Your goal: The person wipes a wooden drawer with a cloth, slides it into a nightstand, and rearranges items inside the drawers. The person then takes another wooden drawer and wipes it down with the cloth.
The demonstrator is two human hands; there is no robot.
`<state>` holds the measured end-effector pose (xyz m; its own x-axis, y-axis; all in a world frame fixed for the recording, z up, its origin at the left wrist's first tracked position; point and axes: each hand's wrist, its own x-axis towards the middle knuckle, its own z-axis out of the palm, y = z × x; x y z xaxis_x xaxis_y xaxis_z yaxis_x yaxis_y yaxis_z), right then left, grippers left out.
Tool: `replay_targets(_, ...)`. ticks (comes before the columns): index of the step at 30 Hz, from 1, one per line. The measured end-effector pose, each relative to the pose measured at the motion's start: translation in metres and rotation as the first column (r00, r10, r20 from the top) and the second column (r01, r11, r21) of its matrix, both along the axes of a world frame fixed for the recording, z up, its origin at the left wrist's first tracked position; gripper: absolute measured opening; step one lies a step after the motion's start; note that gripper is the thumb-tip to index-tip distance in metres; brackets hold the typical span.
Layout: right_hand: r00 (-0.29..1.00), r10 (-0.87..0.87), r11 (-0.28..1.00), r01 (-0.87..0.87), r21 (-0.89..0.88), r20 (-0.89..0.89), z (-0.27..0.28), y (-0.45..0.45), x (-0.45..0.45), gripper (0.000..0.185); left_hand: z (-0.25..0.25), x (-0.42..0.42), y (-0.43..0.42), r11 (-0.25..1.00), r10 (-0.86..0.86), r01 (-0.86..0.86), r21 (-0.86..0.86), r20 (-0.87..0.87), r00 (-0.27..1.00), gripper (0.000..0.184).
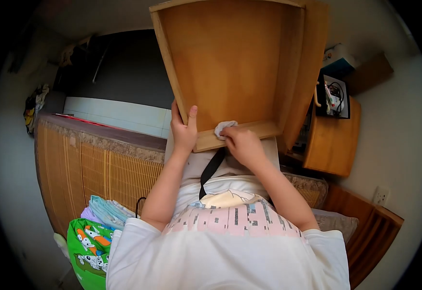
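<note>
A wooden drawer (220, 58) is tilted up in front of me, its hollow inside facing me and its near end by my lap. My left hand (185, 129) grips the drawer's left side near the lower corner, thumb on the inner side and fingers behind. A crumpled white cloth (224, 127) is pinched in my right hand (244, 144), pressed against the inside of the drawer's near end board. The fingertips of the left hand are hidden behind the wood.
To the right stands a wooden cabinet (335, 145) with a black-edged box (344, 99) of cables and small items on top. A bed with a woven mat (109, 166) spreads left. Folded clothes (108, 210) and a green printed cloth (83, 263) lie at lower left.
</note>
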<state>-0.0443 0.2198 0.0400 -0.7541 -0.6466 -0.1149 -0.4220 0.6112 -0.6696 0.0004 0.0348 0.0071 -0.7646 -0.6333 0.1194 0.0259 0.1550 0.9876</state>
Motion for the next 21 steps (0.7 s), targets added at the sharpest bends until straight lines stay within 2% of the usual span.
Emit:
replay_targets(2,0.986,-0.131,0.983,0.143,0.117,-0.104,-0.003,0.037,-0.029,0.015,0.006,-0.001,-0.002,0.999,-0.022,0.022,0.041,0.014,1.0,0.048)
replay_targets(3,0.977,-0.197,0.946,0.213,0.243,-0.086,0.003,0.051,-0.043,0.015,0.008,-0.003,-0.003,0.996,-0.041,0.039,0.081,0.027,0.999,0.049)
replay_targets(4,0.982,-0.178,0.943,0.19,0.273,-0.068,0.003,0.058,-0.054,0.015,0.007,-0.005,-0.002,0.996,-0.039,0.037,0.082,0.023,0.999,0.049)
replay_targets(6,0.964,-0.123,0.923,0.198,0.33,-0.235,-0.008,0.053,-0.049,0.012,0.005,-0.009,0.0,0.999,-0.031,0.03,0.044,0.026,0.999,0.05)
replay_targets(9,0.969,-0.086,0.907,0.172,0.385,-0.231,-0.001,0.05,-0.037,0.01,0.005,-0.007,0.0,0.996,0.019,-0.025,0.089,0.073,0.997,0.049)
replay_targets(10,0.968,-0.085,0.907,0.173,0.385,-0.236,0.006,0.05,-0.031,0.01,0.004,-0.008,0.0,0.996,0.02,-0.026,0.09,0.069,0.997,0.049)
replay_targets(12,0.962,-0.154,0.938,0.214,0.273,-0.226,0.019,0.05,-0.019,0.01,0.003,-0.007,0.001,0.995,0.024,-0.03,0.091,0.062,0.998,0.049)
replay_targets(13,0.967,-0.071,0.956,0.136,0.259,-0.245,0.016,0.043,-0.014,0.012,0.003,-0.007,0.001,0.995,0.021,-0.027,0.092,0.066,0.998,0.049)
replay_targets(14,0.99,-0.083,0.976,0.104,0.193,-0.115,0.013,0.025,-0.006,0.013,0.005,-0.007,0.002,0.998,0.024,-0.028,0.054,0.077,0.997,0.048)
replay_targets(15,0.995,0.027,0.999,-0.023,0.04,-0.101,0.002,0.007,0.004,0.013,0.006,-0.008,0.002,0.999,0.026,-0.028,0.016,0.083,0.996,0.048)
replay_targets(17,0.977,0.179,0.972,-0.193,-0.13,-0.115,-0.007,-0.023,0.02,0.015,0.003,-0.007,-0.001,0.998,0.011,-0.015,0.062,0.07,0.998,0.046)
replay_targets(18,0.979,0.192,0.977,-0.197,-0.081,-0.061,-0.008,-0.025,0.021,0.014,0.0,-0.005,-0.002,0.995,0.003,-0.01,0.102,0.065,0.998,0.045)
replay_targets(20,0.991,0.133,0.987,-0.134,-0.086,-0.01,-0.002,-0.009,0.009,0.016,-0.003,-0.005,-0.001,0.998,0.012,-0.015,0.064,0.042,0.999,0.043)
replay_targets(21,0.999,0.042,0.998,-0.041,0.054,-0.013,0.002,0.004,0.0,0.017,-0.003,-0.005,-0.001,0.998,0.017,-0.018,0.053,0.033,0.999,0.043)
